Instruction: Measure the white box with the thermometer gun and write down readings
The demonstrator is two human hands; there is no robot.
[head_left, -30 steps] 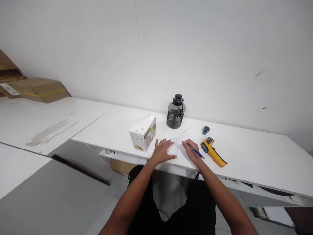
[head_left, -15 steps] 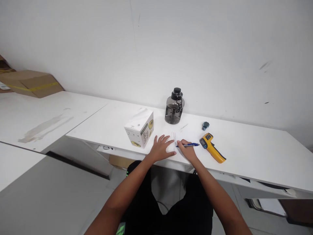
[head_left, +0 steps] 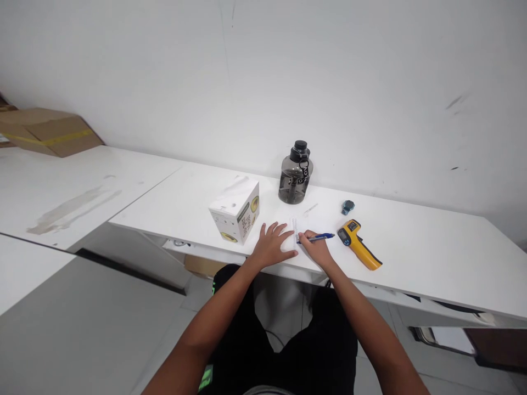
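Note:
My left hand (head_left: 269, 246) lies on the white table with its fingers spread, the fingertips at a pale, clear strip like a ruler (head_left: 295, 226). On the other side of that strip, my right hand (head_left: 316, 248) grips a blue pen (head_left: 321, 237). The pen leans over to the right, and its tip is down by the strip. Whether paper lies under the hands I cannot tell. A white box with avocado pictures (head_left: 234, 211) stands just left of my left hand. To the right of my right hand lies a yellow infrared thermometer (head_left: 360, 247).
A dark see-through water jug (head_left: 293, 181) stands near the wall behind my hands. Farther right is a small dark-blue object (head_left: 347, 207), perhaps a watch. A taped cardboard box (head_left: 53, 131) sits on the table at the far left.
The view has shifted slightly. My right hand still holds the pen, which now slants up a little more toward its back end. My left hand has stayed spread by the strip.

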